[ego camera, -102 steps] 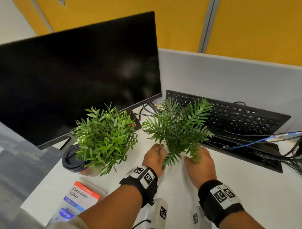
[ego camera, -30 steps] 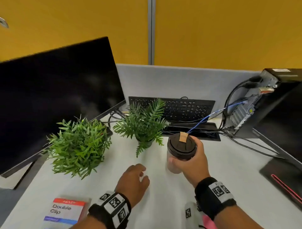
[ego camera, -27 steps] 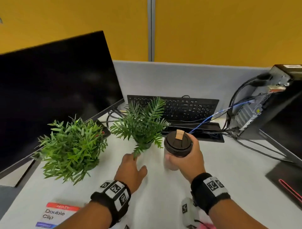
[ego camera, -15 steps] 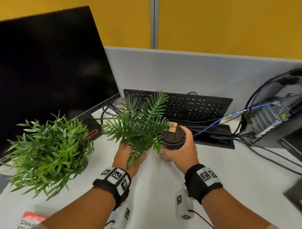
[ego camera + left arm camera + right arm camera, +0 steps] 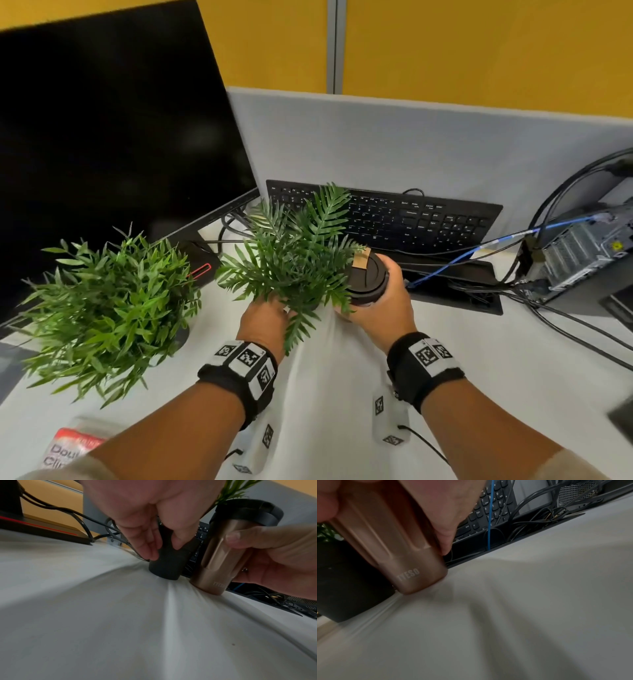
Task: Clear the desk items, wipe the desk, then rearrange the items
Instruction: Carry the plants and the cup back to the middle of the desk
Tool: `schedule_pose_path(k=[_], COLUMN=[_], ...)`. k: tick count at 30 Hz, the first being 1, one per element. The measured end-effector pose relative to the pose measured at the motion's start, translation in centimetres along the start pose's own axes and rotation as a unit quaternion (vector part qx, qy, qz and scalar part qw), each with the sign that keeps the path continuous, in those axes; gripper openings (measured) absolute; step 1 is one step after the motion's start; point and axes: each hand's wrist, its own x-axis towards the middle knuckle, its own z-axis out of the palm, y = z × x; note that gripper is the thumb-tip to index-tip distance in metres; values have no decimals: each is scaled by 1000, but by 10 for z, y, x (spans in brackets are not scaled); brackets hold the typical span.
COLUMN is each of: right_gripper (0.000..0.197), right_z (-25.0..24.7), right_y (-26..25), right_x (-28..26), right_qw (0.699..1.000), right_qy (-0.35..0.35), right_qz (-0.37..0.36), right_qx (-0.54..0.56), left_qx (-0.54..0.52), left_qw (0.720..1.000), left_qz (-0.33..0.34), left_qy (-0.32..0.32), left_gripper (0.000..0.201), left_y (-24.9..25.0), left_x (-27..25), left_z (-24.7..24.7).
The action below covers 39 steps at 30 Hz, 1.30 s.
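Observation:
A fern plant (image 5: 298,253) in a small black pot (image 5: 167,563) stands mid-desk in front of the keyboard. My left hand (image 5: 263,320) grips that pot (image 5: 346,577) from above, fingers (image 5: 147,547) curled round its side. Right beside it stands a copper tumbler (image 5: 221,555) with a black lid (image 5: 366,277). My right hand (image 5: 380,308) is wrapped round the tumbler (image 5: 399,547), whose base touches the white desk (image 5: 342,394). A second, bushier plant (image 5: 106,308) stands at the left by the monitor.
A black monitor (image 5: 113,130) fills the left. A black keyboard (image 5: 394,219) leans on the grey partition, above a cable tray (image 5: 455,284). A computer case (image 5: 582,253) with cables stands at right. A double-clip packet (image 5: 72,448) lies at the near left edge.
My right hand brought the tumbler forward and left, down beside the fern pot. My left hand moved from the bare desk to the pot and took hold of it.

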Motion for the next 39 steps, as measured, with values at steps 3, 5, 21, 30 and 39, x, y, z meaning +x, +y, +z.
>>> schedule_pose_path(k=[3, 5, 21, 30, 39], right_gripper=[101, 114, 14, 30, 15], right_z=[-1, -5, 114, 202, 230], right_y=[0, 1, -67, -73, -78], right_x=[-4, -11, -149, -114, -73], right_qw=[999, 998, 988, 978, 944], right_qy=[-9, -17, -113, -172, -272], right_qz=[30, 56, 30, 73, -12], right_qx=[-5, 1, -101, -96, -185], left_qx=[81, 197, 209, 100, 7], left_qw=[996, 978, 971, 986, 999], left_qz=[47, 66, 95, -21, 41], left_qy=[4, 20, 63, 128, -29], left_gripper=[37, 36, 19, 53, 51], left_y=[1, 5, -80, -118, -104], left_x=[-3, -13, -134, -90, -50], left_z=[-5, -9, -125, -204, -216])
